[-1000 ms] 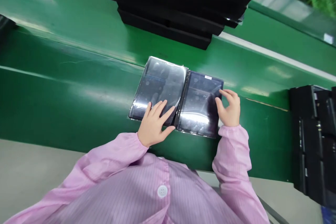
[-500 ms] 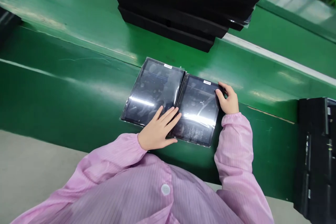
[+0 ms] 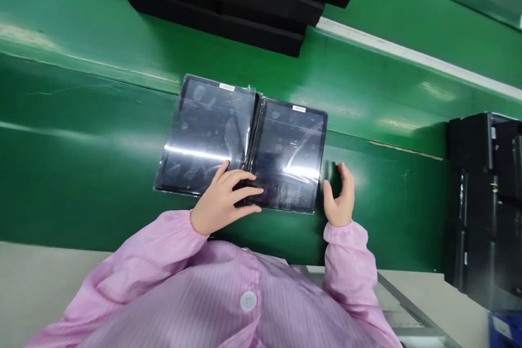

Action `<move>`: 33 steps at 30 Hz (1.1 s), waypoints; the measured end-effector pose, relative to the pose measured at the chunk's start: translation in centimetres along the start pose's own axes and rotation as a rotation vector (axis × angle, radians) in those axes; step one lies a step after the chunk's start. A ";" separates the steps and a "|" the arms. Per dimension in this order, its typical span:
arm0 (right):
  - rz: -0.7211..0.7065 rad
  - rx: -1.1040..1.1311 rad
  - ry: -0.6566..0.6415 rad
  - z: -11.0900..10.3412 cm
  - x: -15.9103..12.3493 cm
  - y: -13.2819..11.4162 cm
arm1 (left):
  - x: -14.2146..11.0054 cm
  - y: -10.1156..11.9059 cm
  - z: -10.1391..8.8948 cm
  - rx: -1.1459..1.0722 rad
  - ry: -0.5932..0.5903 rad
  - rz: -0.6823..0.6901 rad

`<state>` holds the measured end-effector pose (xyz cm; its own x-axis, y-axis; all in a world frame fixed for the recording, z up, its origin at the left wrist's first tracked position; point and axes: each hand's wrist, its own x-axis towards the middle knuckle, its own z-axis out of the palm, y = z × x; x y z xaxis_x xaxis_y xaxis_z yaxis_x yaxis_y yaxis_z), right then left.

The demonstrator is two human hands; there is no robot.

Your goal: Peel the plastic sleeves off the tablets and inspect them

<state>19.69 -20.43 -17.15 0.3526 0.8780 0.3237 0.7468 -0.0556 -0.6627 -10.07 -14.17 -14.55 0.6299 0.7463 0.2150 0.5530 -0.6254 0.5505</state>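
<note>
"Where is the bare left hand [image 3: 224,196]?"

"Over the near, facing corners of a flat, glossy black left panel [image 3: 204,125] and a matching rectangular right panel [image 3: 287,147]. Its fingers are spread, not gripping."

"And the panels?"

"Side by side on the shiny green desk [image 3: 81,174]."

"The bare right hand [image 3: 340,196]?"

"Just right of the right panel, fingers parted, holding nothing."

"Farther off?"

"A stepped, matte black stack [image 3: 224,5] at the far side."

two dark panels [image 3: 287,147] face up, two panel labels [image 3: 299,109], two hands [image 3: 220,197], one button [image 3: 248,301]
</note>
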 end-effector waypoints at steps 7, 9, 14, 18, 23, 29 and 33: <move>0.193 0.213 0.147 -0.2 -0.8 -0.4 | 0.6 0.6 0.0 -0.163 0.072 -0.136; 0.225 0.220 0.182 -0.3 -0.7 -0.5 | 0.4 0.7 0.1 -0.214 0.140 -0.230; 0.262 0.233 0.219 -0.6 -0.7 -1.3 | -0.3 0.3 -0.4 -0.322 0.228 -0.301; 0.268 0.264 0.164 -0.2 -1.2 -2.8 | -0.4 -0.1 -1.1 -0.369 0.154 -0.222; 0.202 0.276 -0.004 -0.1 -1.9 -4.8 | -0.1 0.0 -1.2 -0.219 0.022 -0.137; 0.092 0.259 -0.127 -1.0 -1.2 -5.3 | 0.4 0.4 -1.9 -0.200 -0.010 -0.269; 0.150 0.185 -0.261 -2.2 -0.1 -6.2 | 0.5 0.3 -1.3 0.098 -0.007 -0.303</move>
<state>16.25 -21.26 -11.61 0.2772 0.9597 0.0457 0.5743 -0.1274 -0.8087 -10.27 -13.68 -13.24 0.4325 0.9004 0.0472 0.7656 -0.3944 0.5082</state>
